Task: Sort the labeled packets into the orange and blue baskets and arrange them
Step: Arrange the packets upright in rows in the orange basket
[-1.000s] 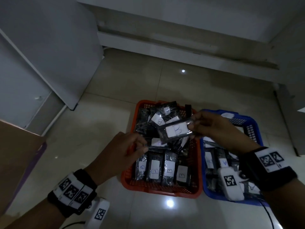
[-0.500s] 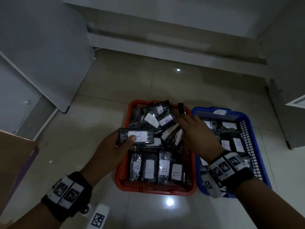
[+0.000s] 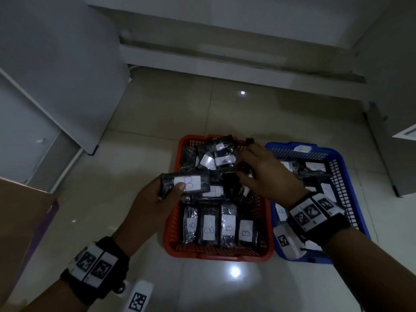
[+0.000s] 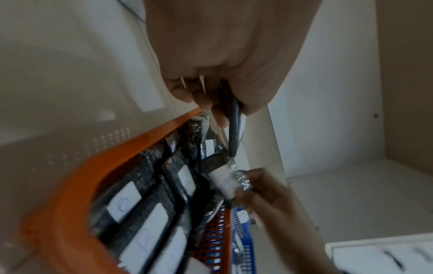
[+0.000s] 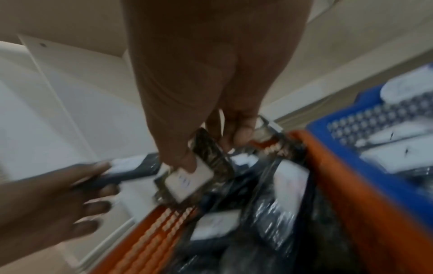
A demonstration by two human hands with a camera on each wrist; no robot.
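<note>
Orange basket (image 3: 216, 255) sits on the tiled floor (image 3: 157, 122), blue basket (image 3: 337, 154) touching its right wall. Head view: along the orange basket's near edge, four dark packets (image 3: 219, 226) stand in a tidy row, white labels up, three plainly reading B; behind them, toward the far edge, a loose heap of packets (image 3: 216, 158) lies unsorted. Left hand (image 3: 155, 199) grasps one B-labelled packet (image 3: 186, 183), thumb curled over its label, held above the basket's left edge. Right hand (image 3: 265, 174) reaches into the heap at mid-basket, fingers curled and pinching a second packet (image 3: 229, 171). Blue basket holds several labelled packets, partly hidden by the right forearm; their letters are too small to read with confidence. Left wrist view: left hand (image 4: 225, 64) clenched on its packet, seen edge-on as a dark strip (image 4: 234, 129); orange rim (image 4: 98, 166) and the labelled row below. Right wrist view, blurred: right hand (image 5: 211, 102) thumb presses the white label of its pinched packet (image 5: 189, 178), over the orange basket's interior; blue basket (image 5: 365, 144) at the right. Judgement: sorting looks well advanced. One row is arranged, but the heap at the far edge remains to be checked and lined up, and both held packets are not yet placed.
</note>
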